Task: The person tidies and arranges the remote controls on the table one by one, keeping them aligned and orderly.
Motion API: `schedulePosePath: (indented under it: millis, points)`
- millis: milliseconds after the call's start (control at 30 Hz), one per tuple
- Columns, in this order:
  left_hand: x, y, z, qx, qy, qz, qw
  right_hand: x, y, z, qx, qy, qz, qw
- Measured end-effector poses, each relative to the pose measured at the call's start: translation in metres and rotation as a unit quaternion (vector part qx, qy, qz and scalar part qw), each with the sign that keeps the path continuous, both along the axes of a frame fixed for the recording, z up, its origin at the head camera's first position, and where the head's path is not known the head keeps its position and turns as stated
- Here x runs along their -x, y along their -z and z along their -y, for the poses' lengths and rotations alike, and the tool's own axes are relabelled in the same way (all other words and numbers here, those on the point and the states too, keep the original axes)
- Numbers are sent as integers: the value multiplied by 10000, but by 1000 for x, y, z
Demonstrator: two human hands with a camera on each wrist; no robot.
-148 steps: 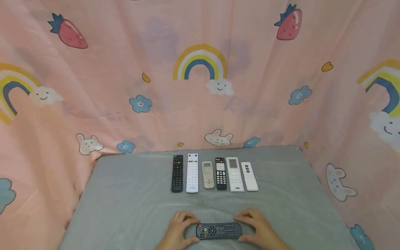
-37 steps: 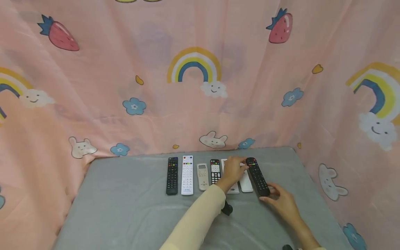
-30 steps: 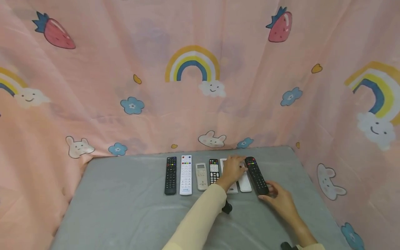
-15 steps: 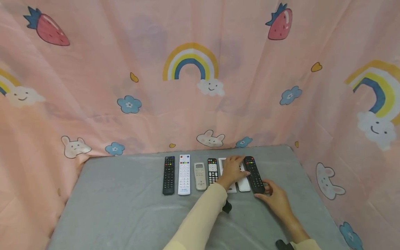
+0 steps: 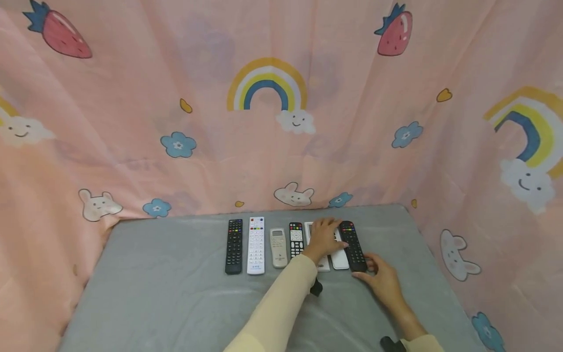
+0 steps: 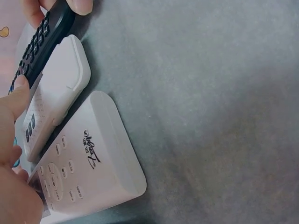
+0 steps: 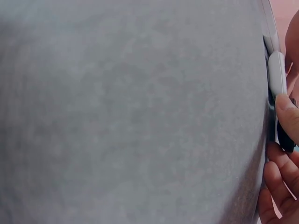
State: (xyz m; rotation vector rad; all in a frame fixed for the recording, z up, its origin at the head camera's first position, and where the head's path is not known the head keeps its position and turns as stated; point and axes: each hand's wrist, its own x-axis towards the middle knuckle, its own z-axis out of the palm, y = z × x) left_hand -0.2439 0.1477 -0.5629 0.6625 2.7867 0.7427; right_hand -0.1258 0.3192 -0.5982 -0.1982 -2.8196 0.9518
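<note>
A black remote control [image 5: 353, 247] with colored buttons near its top stands lengthwise at the right end of a row of remotes. My left hand [image 5: 324, 240] reaches across to its upper left, thumb on the side edge and a finger by the top corner. At its lower end, my right hand [image 5: 381, 279] pinches it between thumb and fingers. Close beside it lies a small white remote [image 6: 60, 77], partly under my left hand in the head view. A larger white remote [image 6: 100, 154] with printed lettering follows, largely hidden there by the left hand.
Further left in the row lie a black-and-white remote [image 5: 296, 239], a short beige remote [image 5: 278, 248], a long white remote [image 5: 256, 246] and another black remote [image 5: 234, 246]. Grey cloth covers the table [image 5: 167, 293]. A pink patterned curtain [image 5: 202, 171] hangs around it.
The black remote lay crosswise near the front between both hands; now it is turned lengthwise at the row's right end. Over the last second, both hands shifted it left toward the small white remote.
</note>
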Motion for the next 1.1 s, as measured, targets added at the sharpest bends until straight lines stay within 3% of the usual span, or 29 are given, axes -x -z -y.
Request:
schedulePosePath:
  millis: [200,400,633,1100]
  points:
    - [0,-2,-1,368,77,-102,9992,1,3,2,33,40,-129,9999]
    - [-1,5,-7,678,177,-277,9972,3,4,4,-122,-52,-358,9993]
    - [-1,9,-10,693,49,-255,9973,4,4,3,-219,-77,-431,9988]
    - [-2,6,-11,668,174,-128,9975,3,-2,-2,-520,-159,-147,9984]
